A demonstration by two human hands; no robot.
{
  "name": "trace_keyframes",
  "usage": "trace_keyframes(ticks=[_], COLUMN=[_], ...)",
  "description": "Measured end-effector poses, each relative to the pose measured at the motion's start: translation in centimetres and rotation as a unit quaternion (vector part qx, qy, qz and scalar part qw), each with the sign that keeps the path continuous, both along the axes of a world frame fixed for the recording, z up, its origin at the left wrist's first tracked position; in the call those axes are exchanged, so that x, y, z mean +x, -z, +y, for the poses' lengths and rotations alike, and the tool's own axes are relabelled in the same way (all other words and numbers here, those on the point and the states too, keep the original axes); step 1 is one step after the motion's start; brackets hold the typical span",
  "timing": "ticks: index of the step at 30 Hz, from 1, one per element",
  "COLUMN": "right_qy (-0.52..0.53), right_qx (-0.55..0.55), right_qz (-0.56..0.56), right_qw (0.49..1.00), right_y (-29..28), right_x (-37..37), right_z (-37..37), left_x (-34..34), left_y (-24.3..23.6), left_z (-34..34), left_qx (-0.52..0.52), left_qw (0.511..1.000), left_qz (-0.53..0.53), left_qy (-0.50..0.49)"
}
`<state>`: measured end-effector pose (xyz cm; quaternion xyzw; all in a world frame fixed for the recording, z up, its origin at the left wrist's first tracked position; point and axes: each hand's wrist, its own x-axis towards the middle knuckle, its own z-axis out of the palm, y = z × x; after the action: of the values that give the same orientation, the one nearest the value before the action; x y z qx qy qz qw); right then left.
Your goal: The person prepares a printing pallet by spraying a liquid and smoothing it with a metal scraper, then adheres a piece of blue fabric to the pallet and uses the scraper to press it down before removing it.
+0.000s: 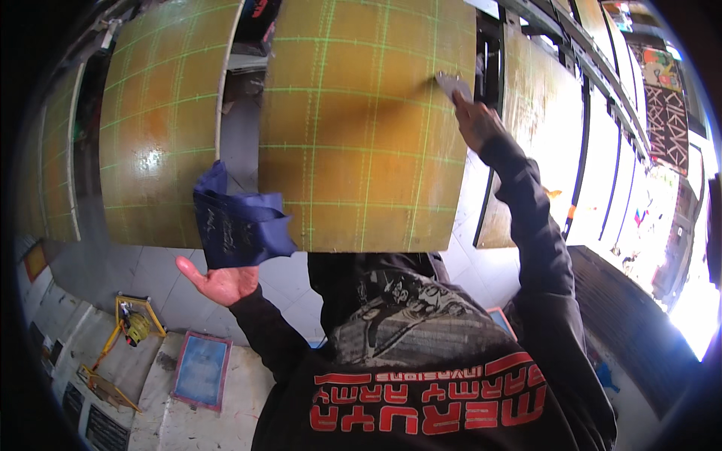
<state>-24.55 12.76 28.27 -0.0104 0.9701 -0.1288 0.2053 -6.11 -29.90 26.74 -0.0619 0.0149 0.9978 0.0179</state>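
A piece of dark blue cloth [242,225] with faint light print lies over the fingers of my left hand [222,283], held palm up with the thumb out to the side. The cloth hides those fingers. It hangs in front of the near left corner of a yellow-brown board [376,165] marked with green grid lines. My right hand [479,124] is closed around a scraper [452,85] with a flat grey blade. The blade's edge is over the far right part of that board, and I cannot tell whether it touches.
A second gridded board [162,150] stands to the left, past a narrow gap. More boards [526,128] and dark rails line the right side. Behind to the left, a blue framed screen [201,370] and yellow frames [141,316] rest on a pale surface. A dark slatted panel [632,316] stands at right.
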Motion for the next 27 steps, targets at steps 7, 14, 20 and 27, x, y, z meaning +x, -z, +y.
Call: trace_keyframes(ticks=[7,14,20,27], right_qy=[0.032,0.057,-0.211,-0.029], right_qx=[-0.01,-0.27,-0.148,0.063], right_qz=[-0.001,-0.104,-0.036,-0.125], right_qw=[0.999,0.956,0.966,0.99], right_y=[2.3,-0.2,-1.0,-3.6], right_x=[-1.3,-7.2,-15.2,-18.5], right_z=[2.0,7.7,12.2,4.0], left_x=[0.7,3.0,3.2,2.7], left_y=[0.4,-0.4,-1.3,-1.2], left_z=[2.0,3.4,5.6,6.6], left_qx=[0.011,-0.065,-0.046,-0.063], left_qw=[1.0,0.996,0.997,0.997], left_qz=[0.006,-0.025,0.023,0.01], left_qy=[-0.005,-0.056,-0.051,-0.039])
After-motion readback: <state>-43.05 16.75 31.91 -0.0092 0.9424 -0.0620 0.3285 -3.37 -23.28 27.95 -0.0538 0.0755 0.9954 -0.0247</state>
